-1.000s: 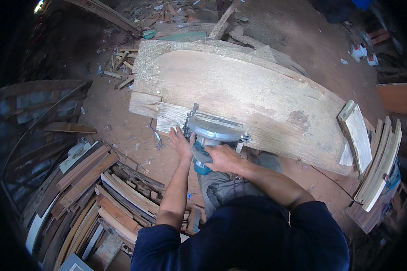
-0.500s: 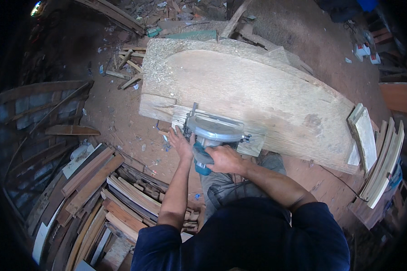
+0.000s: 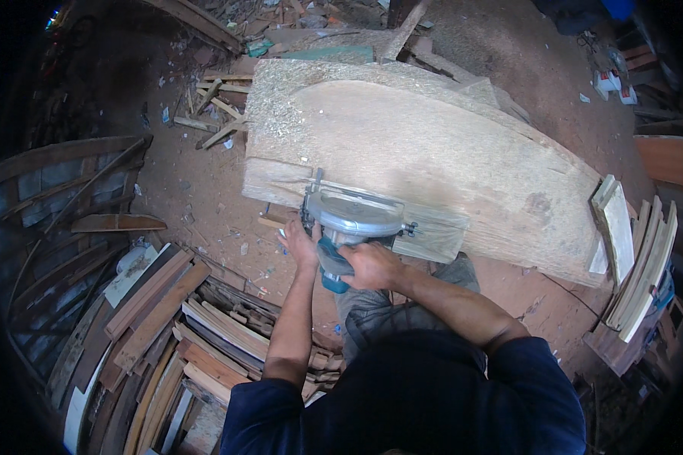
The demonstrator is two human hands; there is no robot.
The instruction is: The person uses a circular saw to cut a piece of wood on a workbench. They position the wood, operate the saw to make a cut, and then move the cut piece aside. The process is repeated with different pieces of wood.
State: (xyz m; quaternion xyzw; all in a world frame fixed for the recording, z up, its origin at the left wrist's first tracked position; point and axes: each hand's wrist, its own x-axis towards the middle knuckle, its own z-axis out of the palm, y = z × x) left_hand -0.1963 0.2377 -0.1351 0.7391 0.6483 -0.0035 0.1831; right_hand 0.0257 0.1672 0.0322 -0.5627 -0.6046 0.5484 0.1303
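Circular saw at desk's 8 o'clock edge — likely heavy, rigid; best held by teal handle. Right hand: fingers wrap it. Left hand: fingers spread (contact unclear).

Looking like a rough woodworking workshop, using the wide wooden slab as landmark. Showing a power saw with a round guard at the slab's near edge. Spotting wood chips across its left end, loose offcuts on the reddish-brown floor just left of it, and stacked boards past its near left corner. Also seeing planks bunched off its right end, plus scrap debris beyond its far edge.
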